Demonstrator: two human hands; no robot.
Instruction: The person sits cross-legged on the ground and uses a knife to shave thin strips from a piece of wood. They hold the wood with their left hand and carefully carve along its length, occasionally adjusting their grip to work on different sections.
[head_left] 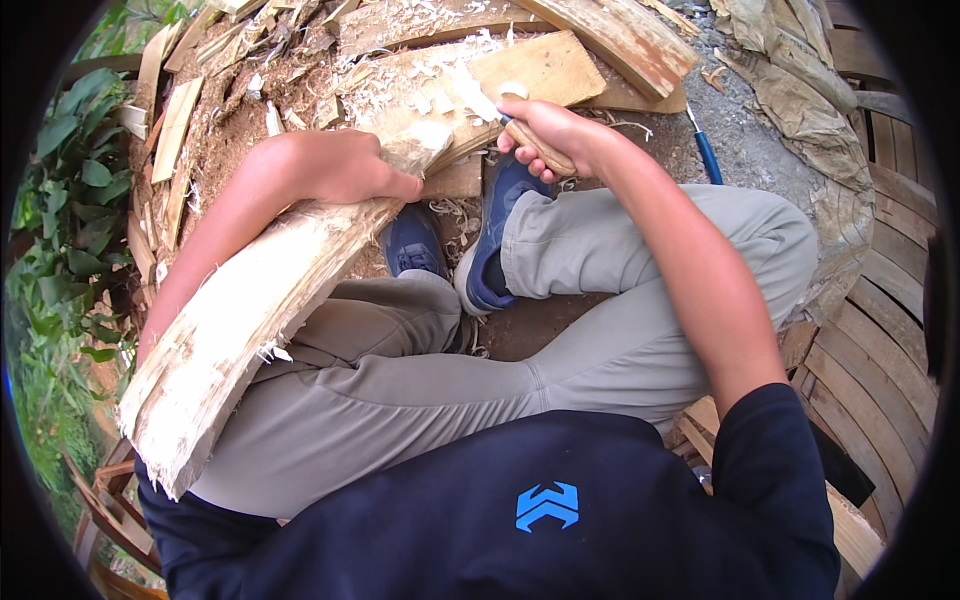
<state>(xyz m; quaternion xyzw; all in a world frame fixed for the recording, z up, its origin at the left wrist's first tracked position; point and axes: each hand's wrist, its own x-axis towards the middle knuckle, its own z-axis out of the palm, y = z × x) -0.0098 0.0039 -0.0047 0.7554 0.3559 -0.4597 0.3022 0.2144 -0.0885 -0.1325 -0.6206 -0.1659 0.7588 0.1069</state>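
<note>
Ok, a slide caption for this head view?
Left hand steadies a rough wooden slab across the lap; right hand grips a wooden-handled knife.

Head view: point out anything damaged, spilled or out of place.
The long wood piece under the left hand is rough and splintered at its near end. Pale shavings lie scattered on the boards beyond the right hand, which grips a wooden-handled tool.

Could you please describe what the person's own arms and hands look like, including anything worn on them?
Both forearms are bare. The left hand and right hand wear no gloves, and no rings or watch can be seen. A dark navy short sleeve covers the right upper arm.
</note>
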